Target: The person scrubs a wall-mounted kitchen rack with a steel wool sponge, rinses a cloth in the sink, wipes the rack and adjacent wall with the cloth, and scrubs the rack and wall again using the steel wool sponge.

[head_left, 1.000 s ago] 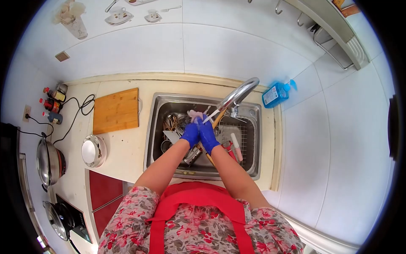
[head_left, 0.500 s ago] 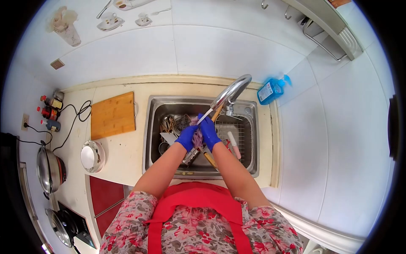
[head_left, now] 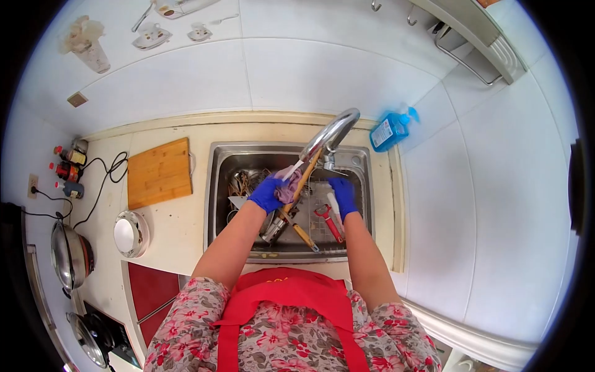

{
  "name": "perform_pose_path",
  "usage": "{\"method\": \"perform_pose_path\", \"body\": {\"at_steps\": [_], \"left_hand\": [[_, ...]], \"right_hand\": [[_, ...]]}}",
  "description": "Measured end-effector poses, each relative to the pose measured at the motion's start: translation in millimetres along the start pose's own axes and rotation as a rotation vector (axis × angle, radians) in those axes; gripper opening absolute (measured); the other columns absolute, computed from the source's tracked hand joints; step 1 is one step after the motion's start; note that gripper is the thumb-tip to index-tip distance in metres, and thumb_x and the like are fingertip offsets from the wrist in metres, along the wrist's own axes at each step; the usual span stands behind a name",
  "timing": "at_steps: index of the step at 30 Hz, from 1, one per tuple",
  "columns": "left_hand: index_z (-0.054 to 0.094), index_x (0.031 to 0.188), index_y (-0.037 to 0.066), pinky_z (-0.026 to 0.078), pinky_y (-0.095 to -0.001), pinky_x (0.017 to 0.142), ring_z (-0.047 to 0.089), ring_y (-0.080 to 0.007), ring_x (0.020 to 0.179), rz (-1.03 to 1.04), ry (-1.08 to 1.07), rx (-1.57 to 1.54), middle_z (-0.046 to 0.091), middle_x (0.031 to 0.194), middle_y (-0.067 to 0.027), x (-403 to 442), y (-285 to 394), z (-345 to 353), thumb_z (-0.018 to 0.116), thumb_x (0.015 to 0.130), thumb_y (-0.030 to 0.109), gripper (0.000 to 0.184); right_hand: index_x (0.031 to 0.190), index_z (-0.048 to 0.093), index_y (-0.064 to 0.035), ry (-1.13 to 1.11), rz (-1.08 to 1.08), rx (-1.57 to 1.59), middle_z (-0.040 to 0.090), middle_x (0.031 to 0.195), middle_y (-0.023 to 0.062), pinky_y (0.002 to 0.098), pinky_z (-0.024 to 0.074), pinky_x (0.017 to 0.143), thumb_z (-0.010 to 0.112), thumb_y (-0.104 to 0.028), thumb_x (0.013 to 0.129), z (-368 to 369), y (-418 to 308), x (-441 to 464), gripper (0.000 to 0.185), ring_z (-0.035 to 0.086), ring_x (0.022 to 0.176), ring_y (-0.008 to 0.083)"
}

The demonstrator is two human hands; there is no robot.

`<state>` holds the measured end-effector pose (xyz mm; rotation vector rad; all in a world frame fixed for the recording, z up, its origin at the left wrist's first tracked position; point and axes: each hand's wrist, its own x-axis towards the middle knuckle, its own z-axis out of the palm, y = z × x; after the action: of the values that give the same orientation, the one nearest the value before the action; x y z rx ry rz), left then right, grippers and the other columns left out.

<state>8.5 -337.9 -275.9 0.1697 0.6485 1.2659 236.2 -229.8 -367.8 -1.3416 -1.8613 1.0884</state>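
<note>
Moved right, the blue-gloved right hand (head_left: pixel 344 194) — grip unclear — adjoins a slim white handle (head_left: pixel 333 203), the blue-gloved left hand (head_left: pixel 265 194) clutching mauve cloth (head_left: pixel 286 194).

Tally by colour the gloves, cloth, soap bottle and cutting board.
Blue: 3 (left glove, right glove, soap bottle)
Purple: 1 (cloth)
Brown: 1 (cutting board)
Total: 5
</note>
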Motion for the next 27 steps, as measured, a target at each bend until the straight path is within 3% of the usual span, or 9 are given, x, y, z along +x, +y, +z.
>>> {"method": "perform_pose_path", "body": {"at_steps": [5,8,10,16,18,20,21,25,27], "left_hand": [[0.054,0.104,0.006,0.041,-0.0198,0.050,0.050,-0.0094,0.066,0.010,-0.136,0.152,0.051,0.079,0.0001,-2,5,-17,0.057,0.083,0.020,0.025],[0.054,0.103,0.006,0.044,-0.0222,0.059,0.048,-0.0095,0.067,0.058,-0.159,0.098,0.051,0.084,-0.0001,-2,4,-20,0.057,0.082,0.019,0.025],[0.054,0.108,0.005,0.048,-0.0266,0.066,0.054,-0.0124,0.076,0.059,-0.219,0.167,0.055,0.092,-0.0023,-2,5,-26,0.056,0.085,0.018,0.027],[0.053,0.116,0.003,0.049,-0.0281,0.067,0.060,-0.0145,0.078,0.013,0.126,-0.076,0.062,0.095,-0.0046,-9,-12,2,0.047,0.094,0.017,0.027],[0.054,0.113,0.004,0.050,-0.0283,0.069,0.061,-0.0160,0.078,-0.010,0.136,-0.035,0.062,0.094,-0.0053,10,-30,-35,0.044,0.095,0.017,0.024],[0.054,0.111,0.004,0.052,-0.0310,0.068,0.062,-0.0192,0.082,-0.044,-0.230,-0.462,0.063,0.097,-0.0078,42,-54,-91,0.045,0.094,0.016,0.023],[0.057,0.104,0.004,0.051,-0.0324,0.066,0.062,-0.0217,0.080,-0.017,0.417,0.038,0.063,0.090,-0.0081,18,-43,-44,0.044,0.094,0.022,0.024],[0.059,0.102,0.002,0.050,-0.0343,0.066,0.062,-0.0245,0.077,0.367,0.434,0.923,0.063,0.083,-0.0082,38,-64,-69,0.044,0.093,0.028,0.031],[0.059,0.105,0.003,0.049,-0.0336,0.072,0.059,-0.0216,0.079,0.174,0.465,0.897,0.063,0.091,-0.0101,14,-46,-37,0.043,0.095,0.025,0.029]], "right_hand": [[0.088,0.067,0.0048,0.021,0.127,-0.284,0.066,0.084,0.0218,0.0391,0.0460,0.073,0.056,-0.026,0.080,-15,30,41,0.033,0.063,0.077,0.0286],[0.085,0.067,0.0042,0.099,0.294,-0.035,0.065,0.079,0.0227,0.0389,0.0461,0.070,0.060,-0.026,0.078,-26,15,62,0.032,0.062,0.073,0.0283],[0.091,0.068,0.0025,0.026,0.381,-0.056,0.067,0.084,0.0179,0.0353,0.0459,0.074,0.063,-0.026,0.079,-28,-12,50,0.031,0.062,0.078,0.0241],[0.137,0.037,-0.0044,-0.562,0.452,0.923,0.052,0.123,0.0059,0.0276,0.0419,0.090,0.065,-0.024,0.085,48,-91,-28,0.062,0.051,0.108,0.0152],[0.134,0.040,-0.0040,-0.424,0.268,0.885,0.051,0.123,0.0066,0.0274,0.0413,0.091,0.064,-0.021,0.085,71,-103,-43,0.058,0.051,0.108,0.0157],[0.132,0.042,-0.0036,-0.285,0.088,0.843,0.051,0.124,0.0072,0.0272,0.0407,0.093,0.064,-0.018,0.086,87,-115,-51,0.053,0.050,0.109,0.0161],[0.131,0.044,-0.0032,-0.192,0.041,0.754,0.051,0.123,0.0078,0.0276,0.0399,0.094,0.062,-0.016,0.086,94,-120,-52,0.049,0.050,0.109,0.0165],[0.120,0.052,-0.0016,-0.008,-0.236,0.438,0.055,0.109,0.0106,0.0299,0.0401,0.093,0.055,-0.014,0.090,88,-144,-60,0.032,0.053,0.103,0.0204],[0.117,0.053,-0.0016,0.022,-0.338,0.339,0.056,0.105,0.0115,0.0309,0.0405,0.092,0.052,-0.015,0.091,91,-139,-57,0.029,0.053,0.101,0.0219]]}}
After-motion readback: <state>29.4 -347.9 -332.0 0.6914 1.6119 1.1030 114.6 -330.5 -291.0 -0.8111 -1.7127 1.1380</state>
